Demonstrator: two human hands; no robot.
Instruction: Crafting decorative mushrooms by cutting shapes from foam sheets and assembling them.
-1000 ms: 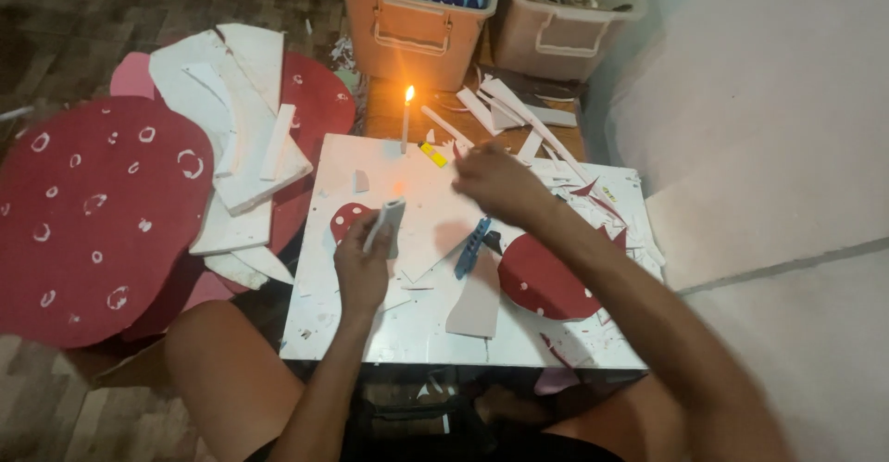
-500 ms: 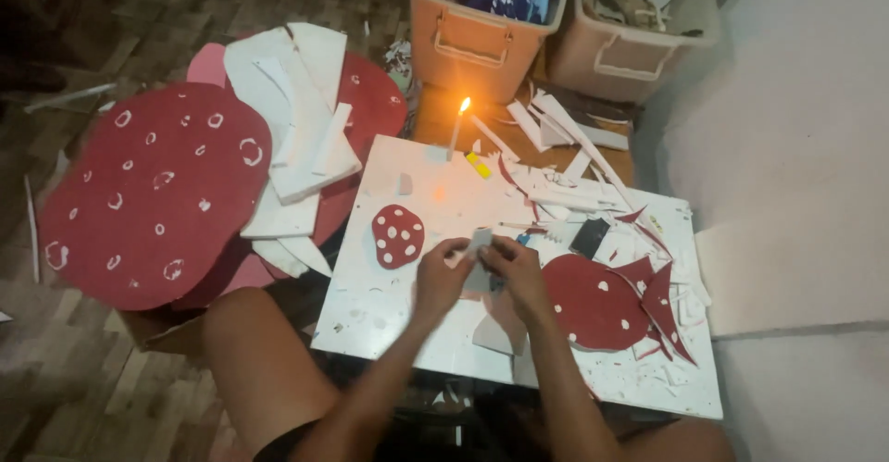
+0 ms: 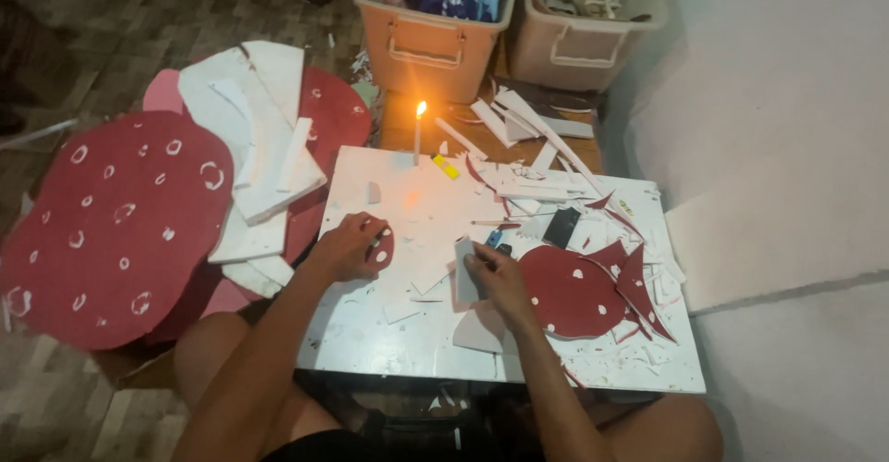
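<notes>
Bare forearms, sleeveless, ringless hands, dark shorts, bare knees.

candle [image 3: 417,134] behind board [image 3: 407,332], bins [image 3: 431,31] beyond (perhaps touching)

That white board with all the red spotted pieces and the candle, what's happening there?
A person sits at a white foam board used as a worktop. Their left hand rests on a small red mushroom-shaped cutout with white dots, and their right hand has its grip on a white foam strip. A lit thin white candle stands at the far edge. A larger red dotted cutout and scraps lie to the right.
</notes>
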